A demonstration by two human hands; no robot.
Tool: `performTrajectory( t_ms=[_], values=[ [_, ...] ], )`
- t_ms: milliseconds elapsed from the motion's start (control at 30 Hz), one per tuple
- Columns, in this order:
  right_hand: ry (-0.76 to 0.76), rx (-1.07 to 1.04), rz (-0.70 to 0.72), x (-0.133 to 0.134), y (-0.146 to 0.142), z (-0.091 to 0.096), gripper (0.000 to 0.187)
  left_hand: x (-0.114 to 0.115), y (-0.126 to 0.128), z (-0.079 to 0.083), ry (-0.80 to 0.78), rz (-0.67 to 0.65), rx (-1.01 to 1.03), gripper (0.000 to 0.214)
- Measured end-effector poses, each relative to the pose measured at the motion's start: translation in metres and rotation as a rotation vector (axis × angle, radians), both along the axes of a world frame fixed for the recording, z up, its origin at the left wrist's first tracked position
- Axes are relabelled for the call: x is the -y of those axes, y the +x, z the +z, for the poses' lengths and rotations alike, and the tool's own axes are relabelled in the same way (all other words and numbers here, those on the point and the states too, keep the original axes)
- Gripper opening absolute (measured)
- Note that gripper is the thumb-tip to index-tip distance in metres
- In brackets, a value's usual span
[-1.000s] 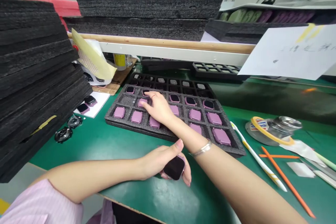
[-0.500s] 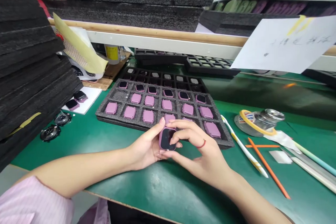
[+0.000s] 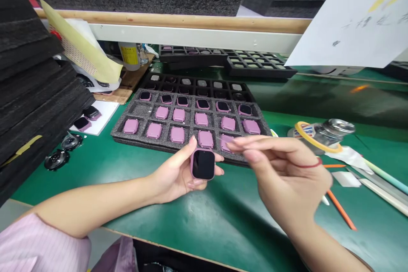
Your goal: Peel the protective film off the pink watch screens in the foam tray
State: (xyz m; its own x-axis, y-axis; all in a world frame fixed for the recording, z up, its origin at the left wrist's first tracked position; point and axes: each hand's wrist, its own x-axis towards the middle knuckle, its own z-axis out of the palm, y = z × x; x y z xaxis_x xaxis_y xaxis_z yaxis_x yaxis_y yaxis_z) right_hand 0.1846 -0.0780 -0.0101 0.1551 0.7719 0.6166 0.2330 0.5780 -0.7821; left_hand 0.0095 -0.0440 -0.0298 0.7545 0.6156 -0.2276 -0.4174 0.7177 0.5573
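Note:
My left hand is closed around a smartwatch case with a black screen and a pink-purple frame, its screen facing up. Thumb and fingers hold it by the edges, just in front of the foam tray. My right hand is raised to the right of it, fingertips pinched together over the tray's front right part. A faint, clear sliver shows at those fingertips, too thin to name. In the tray's compartments lie several pink watch cases, some back up, and a back row with dark screens.
Stacked black foam trays rise at the left, near two watches on a white sheet and round watch parts. At right are a glass bottle with a yellow ring, orange sticks and a white pad. A shelf crosses above.
My right hand has left the watch and moved right and up, fingers now pinched. My left hand still holds the watch. The view has tilted down slightly.

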Motion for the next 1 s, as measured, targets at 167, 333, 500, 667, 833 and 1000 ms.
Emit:
performTrajectory(
  t_ms=[167, 333, 500, 667, 833, 1000],
  values=[
    [-0.096, 0.317, 0.242, 0.0, -0.004, -0.014, 0.063, 0.0, 0.0, 0.001, -0.003, -0.028, -0.009, 0.057],
    [-0.086, 0.355, 0.251, -0.001, -0.006, -0.019, 0.055, -0.001, 0.0, 0.001, 0.006, -0.043, 0.003, 0.057],
    [-0.076, 0.353, 0.255, -0.001, -0.006, -0.017, 0.054, 0.0, 0.0, -0.001, -0.004, -0.04, 0.001, 0.06],
    [-0.069, 0.369, 0.267, 0.001, -0.006, -0.016, 0.057, 0.001, -0.001, 0.0, -0.004, -0.034, -0.005, 0.059],
    [-0.056, 0.17, 0.224, 0.003, 0.0, -0.007, 0.058, 0.001, 0.0, 0.0, 0.006, -0.022, -0.005, 0.057],
    [0.268, 0.51, 0.076, 0.011, 0.013, 0.009, 0.042, 0.002, 0.001, 0.002, 0.024, -0.033, 0.036, 0.052]
  ],
)
